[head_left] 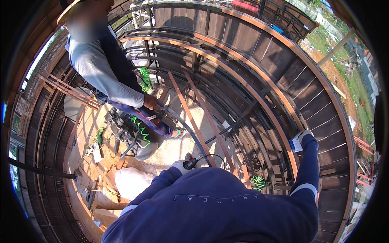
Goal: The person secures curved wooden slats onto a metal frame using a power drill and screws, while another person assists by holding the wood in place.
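Left hand (177, 165) gloved, mostly hidden behind own navy sleeve; grip on black tool (189, 163) unclear. Right hand (304, 135) small at far right, fingers indistinct. Co-worker's (106, 69) head cut off by top edge.

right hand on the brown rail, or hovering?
Touching. The head view shows the gloved right hand resting directly on the brown rail, holding a blue-and-white pad against it, no gap visible.

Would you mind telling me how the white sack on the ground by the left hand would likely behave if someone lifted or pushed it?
The white sack looks full and rounded, so it is probably heavy for its size. Its wrinkled, slumped skin suggests it would sag rather than stay stiff. Resting broadly on the ground, it seems unlikely to roll or tip. The left hand hovers nearby, holding a dark tool.
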Action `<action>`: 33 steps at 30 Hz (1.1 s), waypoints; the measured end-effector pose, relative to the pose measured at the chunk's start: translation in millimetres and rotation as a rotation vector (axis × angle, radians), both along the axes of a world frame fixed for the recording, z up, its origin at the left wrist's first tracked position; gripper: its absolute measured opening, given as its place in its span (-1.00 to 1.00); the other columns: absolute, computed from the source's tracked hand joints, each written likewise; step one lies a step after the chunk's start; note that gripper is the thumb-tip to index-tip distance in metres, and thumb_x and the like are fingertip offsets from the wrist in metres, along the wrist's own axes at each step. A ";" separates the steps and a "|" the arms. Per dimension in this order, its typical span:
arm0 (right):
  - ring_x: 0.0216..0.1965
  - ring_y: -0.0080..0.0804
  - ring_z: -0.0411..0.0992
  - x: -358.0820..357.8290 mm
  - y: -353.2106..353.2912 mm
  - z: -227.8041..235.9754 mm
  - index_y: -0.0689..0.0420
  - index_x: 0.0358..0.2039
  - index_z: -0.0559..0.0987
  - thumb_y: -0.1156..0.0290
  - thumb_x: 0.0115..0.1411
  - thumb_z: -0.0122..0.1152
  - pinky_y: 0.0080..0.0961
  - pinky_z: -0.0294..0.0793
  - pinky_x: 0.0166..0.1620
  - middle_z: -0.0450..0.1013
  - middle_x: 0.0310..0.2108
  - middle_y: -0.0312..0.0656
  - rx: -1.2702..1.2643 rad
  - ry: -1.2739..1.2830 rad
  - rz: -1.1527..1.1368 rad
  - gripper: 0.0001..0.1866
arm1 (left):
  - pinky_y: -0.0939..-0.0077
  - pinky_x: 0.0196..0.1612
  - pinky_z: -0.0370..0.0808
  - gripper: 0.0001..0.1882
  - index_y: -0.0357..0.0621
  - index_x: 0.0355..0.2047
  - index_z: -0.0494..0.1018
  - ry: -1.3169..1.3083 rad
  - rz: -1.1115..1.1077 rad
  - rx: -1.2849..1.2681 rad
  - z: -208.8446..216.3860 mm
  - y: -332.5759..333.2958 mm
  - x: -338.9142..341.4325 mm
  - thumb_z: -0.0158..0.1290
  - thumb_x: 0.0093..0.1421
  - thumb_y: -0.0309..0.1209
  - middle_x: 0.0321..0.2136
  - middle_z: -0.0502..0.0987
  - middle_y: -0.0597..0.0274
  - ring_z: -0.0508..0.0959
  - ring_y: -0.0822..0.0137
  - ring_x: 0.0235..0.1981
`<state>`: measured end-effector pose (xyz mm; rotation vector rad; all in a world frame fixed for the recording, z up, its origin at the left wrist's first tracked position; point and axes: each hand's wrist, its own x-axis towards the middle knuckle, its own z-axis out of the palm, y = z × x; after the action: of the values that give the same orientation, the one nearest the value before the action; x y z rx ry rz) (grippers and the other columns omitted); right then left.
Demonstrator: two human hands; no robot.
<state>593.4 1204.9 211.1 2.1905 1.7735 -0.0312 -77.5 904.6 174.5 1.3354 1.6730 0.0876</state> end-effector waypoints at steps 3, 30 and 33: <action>-0.06 0.01 0.60 -10.6 -8.5 12.5 0.23 -0.17 0.69 0.24 0.25 0.13 -0.16 0.60 -0.01 0.62 -0.16 0.13 0.126 0.029 -0.036 -0.66 | 0.11 -0.02 0.52 -0.45 -0.02 -0.12 0.62 0.000 -0.054 0.024 -13.8 0.5 0.8 0.17 0.09 0.15 -0.18 0.66 -0.13 0.64 -0.16 -0.11; -0.16 -0.39 0.61 -254.2 -306.3 88.6 0.21 -0.12 0.68 0.47 0.12 0.19 -0.48 0.57 -0.04 0.66 -0.20 -0.10 -0.316 1.373 0.334 -0.69 | 0.45 -0.09 0.59 -0.67 -0.22 -0.13 0.63 -0.431 0.014 0.146 -8.9 67.0 49.7 0.34 0.08 -0.41 -0.26 0.71 0.21 0.66 0.41 -0.24; -0.16 -0.38 0.61 -245.6 -315.7 94.7 0.21 -0.10 0.67 0.47 0.14 0.19 -0.48 0.58 -0.05 0.65 -0.16 -0.10 -0.316 1.432 0.361 -0.69 | 0.44 -0.08 0.59 -0.65 -0.21 -0.11 0.63 -0.454 -0.045 0.097 -19.3 74.1 54.9 0.35 0.08 -0.40 -0.24 0.71 0.20 0.67 0.39 -0.23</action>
<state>347.8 889.2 305.8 1.5136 2.4155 -2.0190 -22.6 978.6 155.2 1.3069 1.2672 0.4184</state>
